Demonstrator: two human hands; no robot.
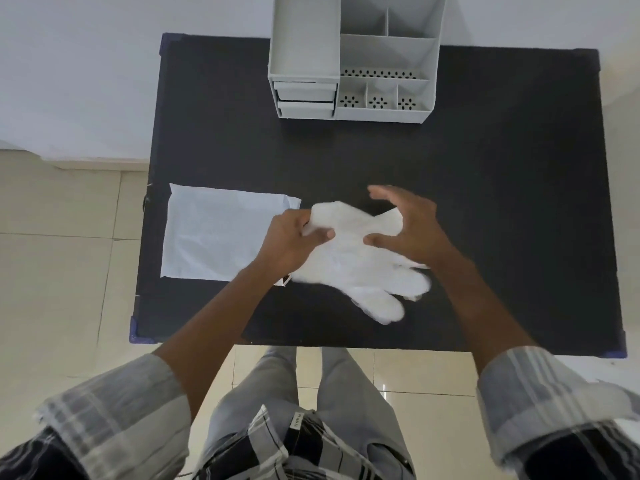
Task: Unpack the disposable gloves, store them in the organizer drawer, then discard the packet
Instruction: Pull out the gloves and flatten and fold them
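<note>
The thin, translucent white plastic disposable gloves (360, 261) are already out of their flat white paper packet (214, 233), which lies on the left part of the black rectangular desk (502, 168), just beside the left hand. The step in hand looks like gathering or folding the gloves so they will fit a drawer. The left hand (291, 240) pinches the cuff end, thumb over the plastic and fingers curled beneath it. The right hand (405, 223) is spread wide, its thumb pressing the glove and its fingers arched above the far edge, holding nothing closed. The glove fingers trail toward the person, flat on the desk.

The next move probably calls for compacting this slippery film into a small bundle, then freeing one hand to pull open a drawer of the white plastic desk organizer (353, 74), whose two small drawers (306, 100) at its left front appear closed.

The desk stands against a pale wall (104, 64), on a floor of glossy cream tiles (62, 271).
</note>
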